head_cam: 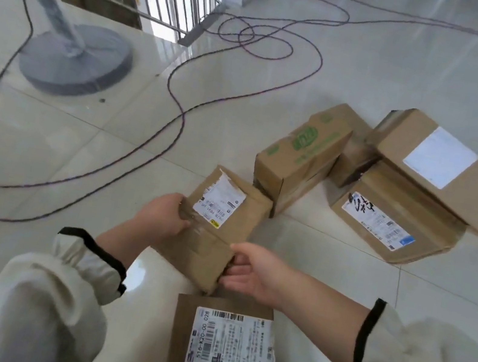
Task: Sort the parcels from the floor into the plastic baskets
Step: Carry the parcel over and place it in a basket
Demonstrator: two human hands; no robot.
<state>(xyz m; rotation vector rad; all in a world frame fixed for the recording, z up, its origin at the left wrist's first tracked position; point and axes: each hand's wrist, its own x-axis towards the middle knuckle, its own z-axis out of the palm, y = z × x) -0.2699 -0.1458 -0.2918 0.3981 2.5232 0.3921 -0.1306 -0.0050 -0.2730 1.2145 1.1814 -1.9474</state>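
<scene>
The pale tiled floor (377, 77), looped with cable (177, 125), has the parcel (220, 241) straight ahead of the person, its long side running away from them and a touch rightward. The left hand (161, 215) grips its left edge and the right hand (251, 269) curls round its near right corner, both equally close. No basket shows, so I cannot tell which way the parcel must swing.
</scene>
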